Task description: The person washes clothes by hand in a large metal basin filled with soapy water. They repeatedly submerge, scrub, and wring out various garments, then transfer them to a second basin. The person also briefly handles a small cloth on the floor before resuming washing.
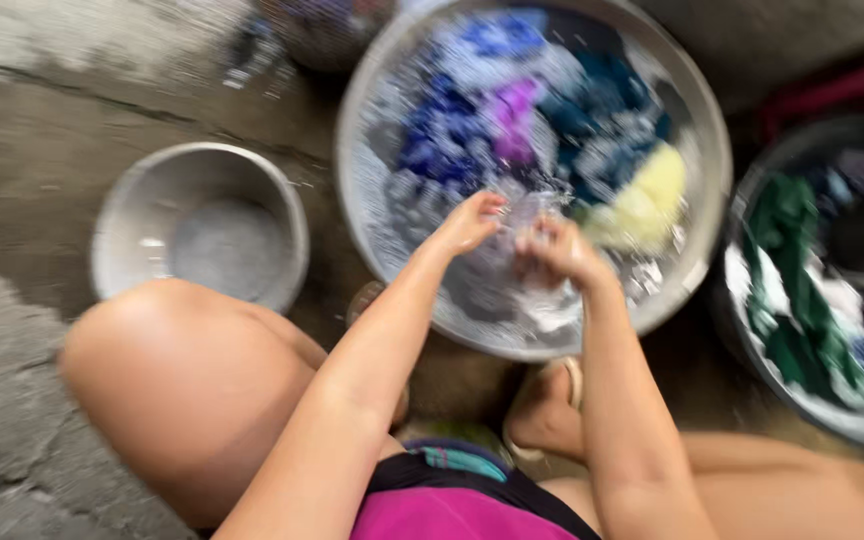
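Note:
A large metal basin (372,90) full of soapy water holds several soaked clothes: blue, purple, teal and a yellow piece (647,195). My left hand (467,222) and my right hand (557,250) meet over its near side, both closed on a pale wet cloth (522,215) between them. The picture is blurred, so the fingers are hard to make out. My bare knees frame the lower part of the view.
A smaller metal bowl (122,215) with a little water stands to the left on wet concrete. A dark tub (752,330) at the right holds green, white and blue clothes. A blurred dark container (327,30) sits at the top.

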